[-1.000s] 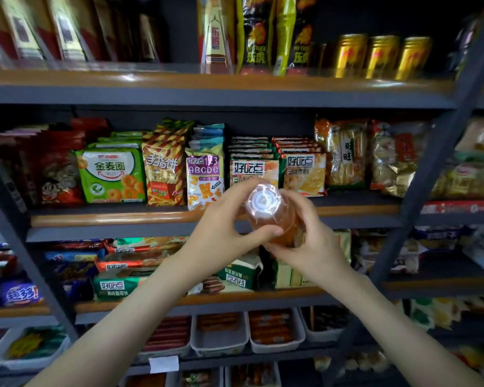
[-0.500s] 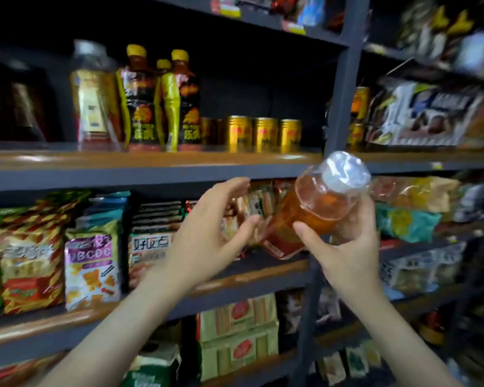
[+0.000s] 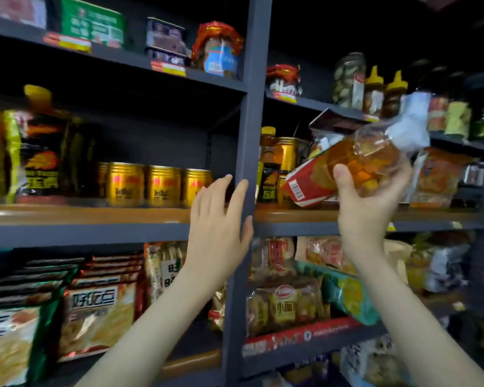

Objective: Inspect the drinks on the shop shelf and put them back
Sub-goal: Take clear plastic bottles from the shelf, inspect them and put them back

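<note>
While the right hand (image 3: 366, 202) gripped the tilted bottle (image 3: 361, 160) and the left hand (image 3: 218, 219) was spread open, holding nothing, the bottle likely needed righting before standing on the shelf (image 3: 305, 215).

**Snacks and jars on every side**

Up top, a green cardboard box (image 3: 92, 22), and right of it a red-wrapped clear jar with a blue label (image 3: 218, 50). Further right, a tall glass jar of pale green pickles (image 3: 348, 79), upright. Low left, white-and-orange biscuit packets (image 3: 98, 311) in rows. Low right, a clear bag of yellow-wrapped cakes (image 3: 285, 305), with a teal printed packet (image 3: 347, 294) just beside it.
</note>
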Available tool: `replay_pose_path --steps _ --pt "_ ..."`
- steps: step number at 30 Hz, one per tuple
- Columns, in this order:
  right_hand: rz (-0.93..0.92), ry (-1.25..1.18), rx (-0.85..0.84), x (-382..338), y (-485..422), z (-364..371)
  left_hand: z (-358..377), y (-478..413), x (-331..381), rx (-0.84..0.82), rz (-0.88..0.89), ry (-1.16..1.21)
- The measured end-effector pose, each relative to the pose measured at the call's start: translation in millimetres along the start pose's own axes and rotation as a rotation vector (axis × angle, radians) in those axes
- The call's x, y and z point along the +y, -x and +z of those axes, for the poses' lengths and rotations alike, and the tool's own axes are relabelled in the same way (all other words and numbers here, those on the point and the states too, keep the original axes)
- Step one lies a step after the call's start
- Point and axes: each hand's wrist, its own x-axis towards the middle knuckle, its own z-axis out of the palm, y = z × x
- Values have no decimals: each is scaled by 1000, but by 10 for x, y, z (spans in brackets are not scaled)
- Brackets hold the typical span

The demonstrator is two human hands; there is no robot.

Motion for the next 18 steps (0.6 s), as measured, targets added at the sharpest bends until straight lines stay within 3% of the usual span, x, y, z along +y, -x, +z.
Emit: replay_pose_path --steps 7,12,18 --pt "79 21 -104 556 -422 23 474 -178 31 -12 44 -220" --pt "113 67 -209 690 -514 102 615 -213 -7 19 61 -243" --pt "100 90 -183 600 -550 98 628 -219 -82 24 65 -207"
